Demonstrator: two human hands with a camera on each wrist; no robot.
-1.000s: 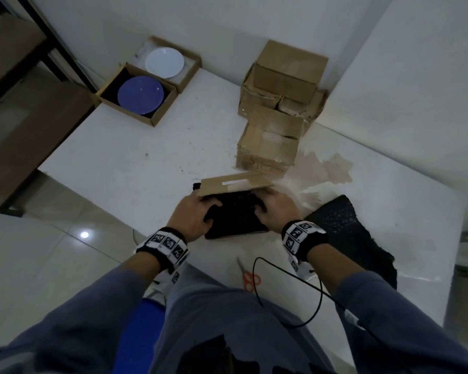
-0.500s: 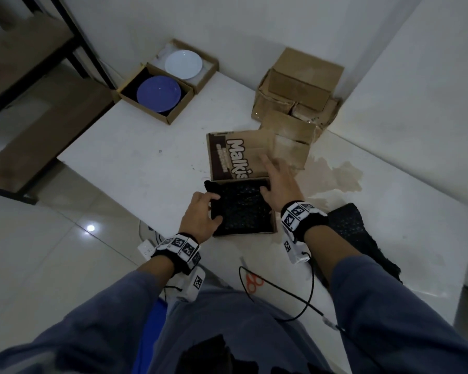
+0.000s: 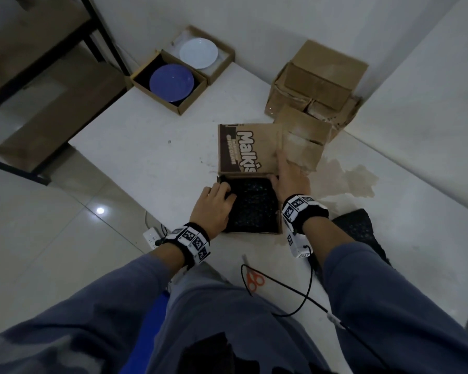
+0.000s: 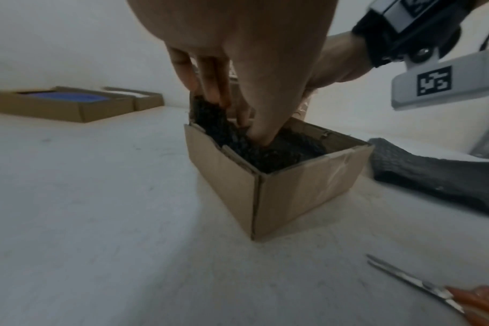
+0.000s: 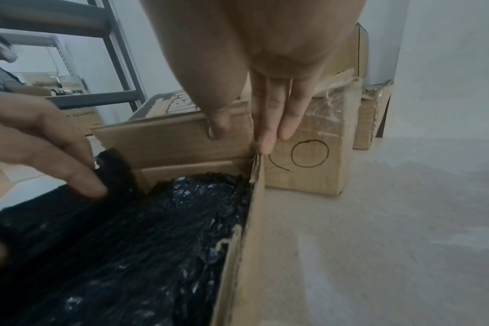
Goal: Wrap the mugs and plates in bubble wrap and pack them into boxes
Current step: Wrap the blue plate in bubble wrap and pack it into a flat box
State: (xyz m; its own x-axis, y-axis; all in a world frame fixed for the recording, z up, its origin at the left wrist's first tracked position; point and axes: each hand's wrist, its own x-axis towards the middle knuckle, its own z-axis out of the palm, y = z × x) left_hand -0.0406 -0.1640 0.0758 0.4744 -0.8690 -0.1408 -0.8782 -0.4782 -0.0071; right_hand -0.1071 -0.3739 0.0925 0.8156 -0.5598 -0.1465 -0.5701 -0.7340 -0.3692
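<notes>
White worktop (image 3: 152, 147), carrying everything. Stacked closed cartons (image 3: 319, 85) at the far corner. Two shallow boxes at the far left edge, blue plate (image 3: 171, 82) in one, white plate (image 3: 198, 53) in the other. Open cardboard box (image 4: 293, 189) near the front edge, lid flap (image 3: 246, 149) thrown back flat, black bubble wrap (image 5: 154, 231) filling the inside. Loose black wrap (image 3: 354, 225) just right of it. Left hand (image 3: 214, 209) over the left wall, fingers (image 4: 209, 88) bent down, pushing into the wrap. Right hand (image 3: 291, 182) at the far right corner, fingers (image 5: 268, 123) straight and close together, resting against the flap's edge, thumb touching the flap. Orange-handled scissors (image 3: 251, 279) nearest the body.
</notes>
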